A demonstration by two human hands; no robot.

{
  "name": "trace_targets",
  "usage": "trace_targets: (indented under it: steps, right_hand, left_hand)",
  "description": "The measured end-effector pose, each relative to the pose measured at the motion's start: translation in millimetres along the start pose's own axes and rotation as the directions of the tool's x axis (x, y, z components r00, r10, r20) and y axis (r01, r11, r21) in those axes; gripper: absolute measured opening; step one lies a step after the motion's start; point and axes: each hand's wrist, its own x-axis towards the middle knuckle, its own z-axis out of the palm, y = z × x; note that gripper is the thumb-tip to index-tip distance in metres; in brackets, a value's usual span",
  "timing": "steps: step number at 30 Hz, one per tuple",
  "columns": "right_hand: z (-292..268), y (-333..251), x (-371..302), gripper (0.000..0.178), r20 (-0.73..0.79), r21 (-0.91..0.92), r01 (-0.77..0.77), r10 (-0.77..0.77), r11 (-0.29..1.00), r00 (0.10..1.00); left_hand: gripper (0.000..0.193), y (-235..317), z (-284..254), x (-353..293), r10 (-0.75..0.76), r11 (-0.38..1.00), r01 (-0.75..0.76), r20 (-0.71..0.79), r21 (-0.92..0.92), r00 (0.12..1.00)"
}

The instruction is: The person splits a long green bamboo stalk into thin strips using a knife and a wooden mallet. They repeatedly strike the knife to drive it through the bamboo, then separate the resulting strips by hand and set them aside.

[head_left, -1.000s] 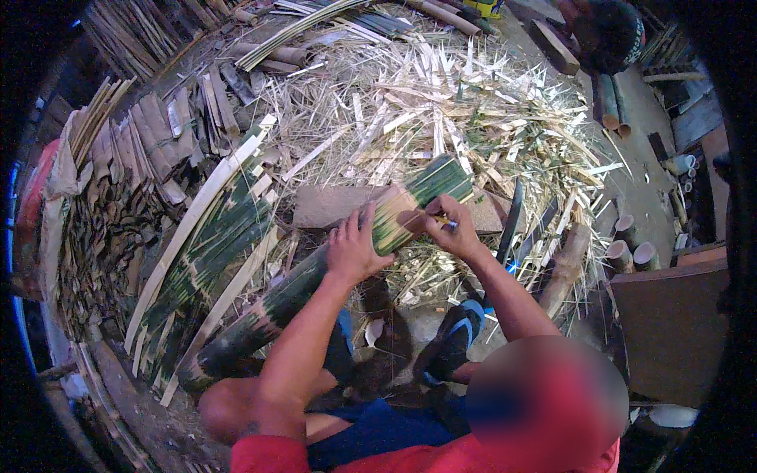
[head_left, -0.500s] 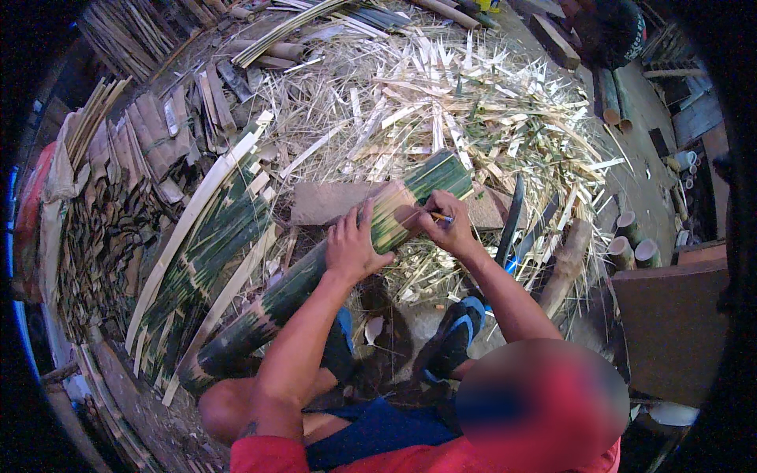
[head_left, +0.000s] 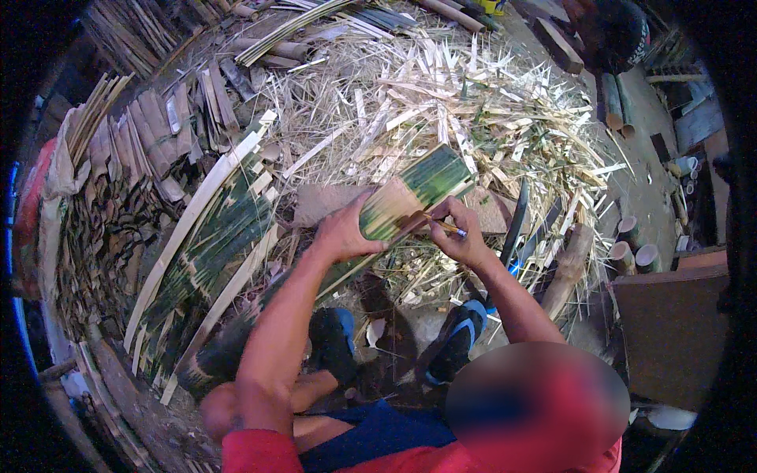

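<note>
A long green bamboo pole (head_left: 414, 185) slants from my left knee up over a flat wooden block (head_left: 315, 203). A pale scraped band crosses it near the far end. My left hand (head_left: 343, 232) is wrapped round the bamboo just below that band, thumb on the near side. Between the fingers of my right hand (head_left: 463, 240) is a pencil (head_left: 449, 227), its tip at the bamboo's right edge beside the pale band. The lower part of the pole is partly hidden behind my left forearm.
Pale bamboo shavings (head_left: 441, 87) are heaped beyond the block. Split green bamboo strips (head_left: 229, 229) lie at left, near stacked brown slats (head_left: 150, 150). Two long dark blade-like pieces (head_left: 516, 217) lean right of the block, beside a short log (head_left: 568, 260). Cut bamboo tubes (head_left: 648, 256) stand at right.
The bamboo has rolled, showing more of its right edge. My left hand has shifted from lying on top to gripping its side. My right hand has moved slightly right and down with the pencil.
</note>
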Motion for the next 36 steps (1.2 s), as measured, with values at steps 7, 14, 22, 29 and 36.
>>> trace_targets:
  steps: [7, 14, 22, 29, 36]
  right_hand:
    - [17.3, 13.5, 29.4, 0.013, 0.047, -0.032, 0.007, -0.006, 0.999, 0.999]
    - [18.9, 15.4, 36.0, 0.016, 0.094, -0.038, -0.025, 0.028, 0.999, 0.995]
    - [21.0, 22.5, 34.8, 0.017, 0.091, -0.010, -0.053, 0.054, 0.999, 0.994]
    - [18.0, 24.4, 34.9, 0.015, 0.142, -0.024, -0.015, 0.018, 1.000, 0.990]
    - [20.4, 21.7, 37.4, 0.017, 0.061, 0.087, -0.068, 0.063, 0.994, 0.996]
  left_hand:
    - [0.117, -1.4, -9.2, 5.1, -0.012, 1.000, 0.012, 0.028, 0.009, 1.000]
    - [0.116, -4.7, -4.8, 6.2, 0.005, 1.000, -0.005, 0.016, 0.028, 1.000]
    - [0.114, -9.4, -0.6, 9.1, 0.002, 1.000, -0.002, 0.024, 0.027, 1.000]
    - [0.115, -12.2, 0.0, 10.0, -0.003, 1.000, 0.003, 0.010, 0.028, 1.000]
    - [0.111, -14.1, 2.6, 9.2, 0.013, 1.000, -0.013, -0.008, 0.013, 1.000]
